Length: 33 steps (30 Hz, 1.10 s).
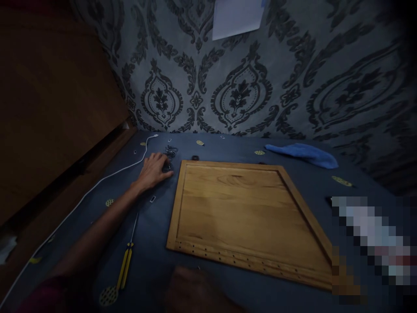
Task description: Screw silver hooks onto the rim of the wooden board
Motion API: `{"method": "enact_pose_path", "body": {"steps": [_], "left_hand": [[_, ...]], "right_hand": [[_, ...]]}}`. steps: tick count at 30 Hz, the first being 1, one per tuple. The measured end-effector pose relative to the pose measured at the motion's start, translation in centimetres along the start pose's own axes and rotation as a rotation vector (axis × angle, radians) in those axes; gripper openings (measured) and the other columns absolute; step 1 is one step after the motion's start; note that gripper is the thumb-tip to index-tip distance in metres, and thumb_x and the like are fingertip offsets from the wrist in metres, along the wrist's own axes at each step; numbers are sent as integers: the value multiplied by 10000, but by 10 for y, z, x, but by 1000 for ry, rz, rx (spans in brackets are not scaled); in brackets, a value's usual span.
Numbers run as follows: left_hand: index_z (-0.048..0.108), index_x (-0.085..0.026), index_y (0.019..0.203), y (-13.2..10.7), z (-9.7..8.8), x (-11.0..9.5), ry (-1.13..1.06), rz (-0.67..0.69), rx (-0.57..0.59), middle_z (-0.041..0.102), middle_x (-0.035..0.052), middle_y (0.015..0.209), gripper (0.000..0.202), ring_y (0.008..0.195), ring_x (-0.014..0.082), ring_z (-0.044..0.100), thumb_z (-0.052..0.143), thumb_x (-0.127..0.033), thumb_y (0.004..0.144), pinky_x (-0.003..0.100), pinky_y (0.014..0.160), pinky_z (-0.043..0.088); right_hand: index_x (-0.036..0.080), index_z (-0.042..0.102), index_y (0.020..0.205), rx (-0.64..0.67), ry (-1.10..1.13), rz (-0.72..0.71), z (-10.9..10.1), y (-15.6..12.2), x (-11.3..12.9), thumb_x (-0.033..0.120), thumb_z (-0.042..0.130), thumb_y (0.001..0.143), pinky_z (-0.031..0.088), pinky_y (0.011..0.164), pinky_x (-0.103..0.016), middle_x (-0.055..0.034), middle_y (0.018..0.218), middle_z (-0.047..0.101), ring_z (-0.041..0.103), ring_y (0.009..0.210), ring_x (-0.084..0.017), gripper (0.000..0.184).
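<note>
My left hand [153, 168] lies at a small tangled pile of metal hooks or wire pieces [170, 151], its fingers over the near edge of the pile and the thumb held apart. Low in the view, my right hand [192, 287] is smeared by motion and looks closed. A tiny shiny tip shows at its top, but what it belongs to is unclear. In front of me a framed wooden panel [241, 208] rests flat, with rows of small holes along its near edge. To the left of it lies a yellow-handled tool [126, 265], like long-nose pliers, with a thin metal end.
A white cable [104, 178] runs along the left side of the dark patterned cloth surface [150, 234]. Wooden furniture [58, 100] stands at left. A blue cloth [302, 155] lies at the back right, near the wallpapered wall [195, 78]. A blurred-out object [374, 234] sits at right.
</note>
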<state>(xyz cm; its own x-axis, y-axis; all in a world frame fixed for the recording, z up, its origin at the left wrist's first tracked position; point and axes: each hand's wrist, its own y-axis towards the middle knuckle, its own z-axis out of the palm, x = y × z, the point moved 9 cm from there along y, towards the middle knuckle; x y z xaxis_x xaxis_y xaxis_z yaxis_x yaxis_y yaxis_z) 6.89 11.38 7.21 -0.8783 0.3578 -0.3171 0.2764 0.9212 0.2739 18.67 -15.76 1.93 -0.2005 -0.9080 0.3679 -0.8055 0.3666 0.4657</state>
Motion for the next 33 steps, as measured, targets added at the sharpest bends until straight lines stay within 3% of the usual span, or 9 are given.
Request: {"method": "enact_pose_path", "body": {"steps": [7, 13, 19, 24, 33], "left_hand": [[611, -208, 1014, 9, 3, 0, 30, -91, -71, 614, 127, 1138, 241, 1147, 394, 530, 752, -276, 831, 491, 962, 432], [599, -214, 1057, 7, -29, 12, -67, -84, -198, 633, 87, 1115, 171, 1102, 306, 559, 606, -293, 906, 436, 966, 464], [621, -188, 1069, -26, -53, 31, -180, -100, -208, 673, 65, 1056, 217, 938, 232, 638, 513, -302, 920, 326, 764, 506], [672, -194, 1039, -56, -43, 31, -177, -74, -127, 693, 56, 1013, 203, 932, 225, 657, 527, -267, 918, 306, 744, 521], [681, -194, 1075, -56, -14, 25, 26, 12, -70, 664, 81, 1025, 185, 950, 251, 636, 523, -189, 979, 354, 843, 509]], "right_hand": [[189, 601, 759, 8, -7, -26, 6, -1, 1, 348, 649, 1032, 293, 482, -265, 35, 630, 599, 469, 624, -113, 320], [194, 581, 782, -12, 38, -4, -3, 0, 1, 296, 707, 985, 303, 487, -276, 41, 638, 598, 502, 639, -115, 259], [194, 579, 799, -71, 72, 29, -10, -3, 2, 205, 611, 989, 296, 491, -284, 13, 666, 599, 532, 648, -132, 193], [176, 618, 880, -43, 177, 59, -17, -4, 1, 110, 534, 971, 388, 579, -279, -23, 745, 658, 553, 700, -151, 140], [169, 620, 922, 12, 204, 72, -21, -2, 2, 87, 484, 977, 405, 636, -288, -34, 766, 654, 535, 722, -161, 168]]}}
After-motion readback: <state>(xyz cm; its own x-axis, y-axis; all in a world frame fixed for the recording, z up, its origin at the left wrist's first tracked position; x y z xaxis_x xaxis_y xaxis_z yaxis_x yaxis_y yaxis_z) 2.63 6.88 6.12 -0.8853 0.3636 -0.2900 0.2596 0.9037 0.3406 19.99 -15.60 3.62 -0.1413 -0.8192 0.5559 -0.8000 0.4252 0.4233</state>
